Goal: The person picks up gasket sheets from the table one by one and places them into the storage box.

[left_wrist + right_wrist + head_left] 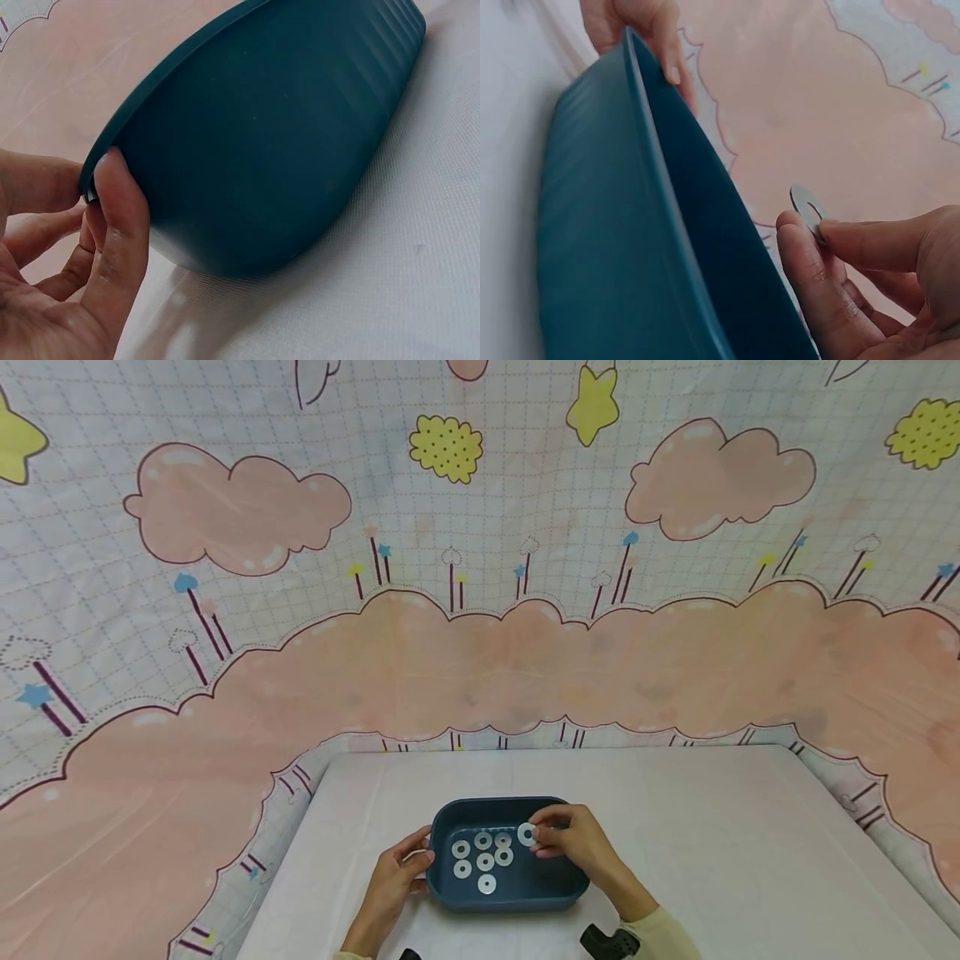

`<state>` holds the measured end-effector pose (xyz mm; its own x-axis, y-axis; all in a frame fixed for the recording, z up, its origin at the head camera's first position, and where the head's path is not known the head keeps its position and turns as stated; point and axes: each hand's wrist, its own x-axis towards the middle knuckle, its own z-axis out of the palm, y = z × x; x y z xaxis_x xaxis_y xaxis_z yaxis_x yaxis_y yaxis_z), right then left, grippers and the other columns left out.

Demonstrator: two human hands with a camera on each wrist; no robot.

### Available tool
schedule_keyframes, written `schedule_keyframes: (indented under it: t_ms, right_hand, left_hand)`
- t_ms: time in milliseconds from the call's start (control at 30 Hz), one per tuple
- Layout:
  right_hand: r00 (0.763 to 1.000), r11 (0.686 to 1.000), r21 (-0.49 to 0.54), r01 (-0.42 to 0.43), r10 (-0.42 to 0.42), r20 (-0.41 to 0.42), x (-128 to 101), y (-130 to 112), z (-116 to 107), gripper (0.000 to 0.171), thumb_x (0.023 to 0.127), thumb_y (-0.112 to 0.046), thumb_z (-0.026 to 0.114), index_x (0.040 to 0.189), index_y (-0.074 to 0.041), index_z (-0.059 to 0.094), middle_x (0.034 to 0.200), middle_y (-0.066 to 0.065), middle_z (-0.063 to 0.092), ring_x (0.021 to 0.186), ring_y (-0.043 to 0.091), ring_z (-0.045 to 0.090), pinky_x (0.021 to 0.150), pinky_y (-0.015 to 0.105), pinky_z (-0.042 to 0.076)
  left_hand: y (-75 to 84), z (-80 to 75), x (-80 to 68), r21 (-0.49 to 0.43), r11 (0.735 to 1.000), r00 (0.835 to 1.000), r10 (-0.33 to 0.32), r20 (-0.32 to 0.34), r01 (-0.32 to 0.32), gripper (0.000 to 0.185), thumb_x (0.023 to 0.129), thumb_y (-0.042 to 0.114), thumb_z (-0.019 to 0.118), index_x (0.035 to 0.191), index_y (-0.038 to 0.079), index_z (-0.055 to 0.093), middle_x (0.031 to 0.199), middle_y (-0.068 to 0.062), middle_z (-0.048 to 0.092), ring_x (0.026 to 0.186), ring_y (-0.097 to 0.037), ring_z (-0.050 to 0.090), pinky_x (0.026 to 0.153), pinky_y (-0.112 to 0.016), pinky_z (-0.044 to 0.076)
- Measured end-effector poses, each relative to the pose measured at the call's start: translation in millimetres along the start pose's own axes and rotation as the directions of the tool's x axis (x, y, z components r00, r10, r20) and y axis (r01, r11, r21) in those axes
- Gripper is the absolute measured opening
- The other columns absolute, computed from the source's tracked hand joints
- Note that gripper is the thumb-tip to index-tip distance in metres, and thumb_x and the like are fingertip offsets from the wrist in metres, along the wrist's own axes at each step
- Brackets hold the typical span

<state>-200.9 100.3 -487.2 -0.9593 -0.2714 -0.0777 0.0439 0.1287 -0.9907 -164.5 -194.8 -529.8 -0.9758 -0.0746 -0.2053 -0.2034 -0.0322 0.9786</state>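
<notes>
Low in the middle of the head view, a blue tray [510, 897] sits on the white table [750, 860]. The right hand [573, 842] pinches a washer [527, 834] above the tray's upper right part. The left hand [397, 877] grips the tray's left rim. Six washers [485, 862] lie inside.

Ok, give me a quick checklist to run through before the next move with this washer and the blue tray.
1. Washer pinched firmly in right hand: ok.
2. Left hand holds the rim of the blue tray: ok.
3. Held washer is over the tray, not the table: ok.
4. Loose washers lie flat inside the tray: ok, seven visible.
5. Tray sits flat on the table: cannot tell.
</notes>
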Motion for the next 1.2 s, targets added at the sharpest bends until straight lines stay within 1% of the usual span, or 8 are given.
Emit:
schedule_keyframes:
  t_ms: [167, 267, 500, 600, 733, 900, 1200]
  right_hand:
    - [0.999, 1.000, 0.007, -0.024, 0.024, 0.026, 4, 3, 8, 0.017, 0.089, 0.003, 0.063, 0.105, 0.007, 0.068, 0.086, 0.011, 0.066, 0.072, 0.020, 0.073, 0.066, 0.031, 0.060]
    - [0.998, 0.999, 0.002, -0.042, 0.042, 0.041, 5, 4, 13, 0.017, 0.088, 0.005, 0.064, 0.104, 0.007, 0.069, 0.084, 0.009, 0.065, 0.070, 0.019, 0.072, 0.066, 0.032, 0.060]
    - [0.993, 0.997, -0.015, -0.077, 0.078, 0.093, 9, 7, 24, 0.016, 0.086, 0.002, 0.068, 0.101, 0.007, 0.069, 0.080, 0.008, 0.066, 0.067, 0.018, 0.072, 0.063, 0.032, 0.060]
    - [0.990, 0.995, -0.048, -0.088, 0.093, 0.102, 11, 11, 28, 0.015, 0.086, 0.000, 0.067, 0.100, 0.006, 0.070, 0.081, 0.009, 0.067, 0.066, 0.017, 0.071, 0.062, 0.032, 0.060]
    - [0.988, 0.989, -0.093, -0.111, 0.120, 0.094, 13, 16, 32, 0.014, 0.086, 0.000, 0.067, 0.099, 0.005, 0.070, 0.082, 0.010, 0.067, 0.064, 0.016, 0.070, 0.060, 0.031, 0.059]
    - [0.981, 0.982, -0.119, -0.147, 0.160, 0.109, 13, 16, 35, 0.013, 0.083, 0.004, 0.067, 0.095, 0.005, 0.071, 0.079, 0.010, 0.066, 0.061, 0.015, 0.069, 0.058, 0.030, 0.058]
    - [0.970, 0.959, -0.208, -0.190, 0.216, 0.111, 13, 21, 40, 0.012, 0.083, 0.005, 0.067, 0.092, 0.000, 0.073, 0.075, 0.008, 0.066, 0.056, 0.012, 0.066, 0.056, 0.027, 0.057]
  left_hand:
    - [-0.5, 0.1, 1.0, -0.003, 1.000, 1.000, 0.002, 0.006, -0.002, 0.050, 0.091, 0.003, 0.063, 0.140, 0.000, 0.051, 0.110, -0.005, 0.053, 0.081, -0.010, 0.059, 0.057, -0.026, 0.050]
    - [-1.0, -0.1, 1.1, -0.006, 1.000, 1.000, 0.001, 0.008, 0.000, 0.050, 0.091, 0.003, 0.063, 0.140, 0.000, 0.051, 0.110, -0.005, 0.053, 0.081, -0.010, 0.059, 0.057, -0.026, 0.050]
    - [-1.9, -0.2, 0.5, -0.010, 1.000, 1.000, -0.001, 0.006, 0.001, 0.051, 0.092, 0.003, 0.063, 0.141, 0.000, 0.051, 0.109, -0.004, 0.053, 0.082, -0.010, 0.060, 0.057, -0.026, 0.051]
    - [-1.5, 0.1, 0.8, -0.008, 1.000, 1.000, -0.004, 0.004, 0.004, 0.050, 0.092, 0.003, 0.063, 0.141, 0.000, 0.051, 0.110, -0.004, 0.053, 0.083, -0.011, 0.059, 0.058, -0.026, 0.051]
    - [-0.6, 0.2, 1.2, -0.010, 1.000, 1.000, -0.008, 0.001, 0.008, 0.050, 0.091, 0.003, 0.063, 0.140, 0.000, 0.051, 0.110, -0.005, 0.053, 0.083, -0.011, 0.059, 0.058, -0.026, 0.051]
    - [0.3, 0.1, 0.8, -0.009, 1.000, 1.000, -0.006, 0.002, 0.006, 0.050, 0.092, 0.003, 0.063, 0.140, 0.000, 0.051, 0.111, -0.006, 0.053, 0.083, -0.010, 0.059, 0.058, -0.026, 0.051]
    - [0.0, -0.4, -0.6, -0.010, 1.000, 1.000, -0.002, 0.011, 0.002, 0.051, 0.092, 0.002, 0.063, 0.141, -0.001, 0.050, 0.110, -0.005, 0.053, 0.084, -0.010, 0.060, 0.059, -0.026, 0.052]
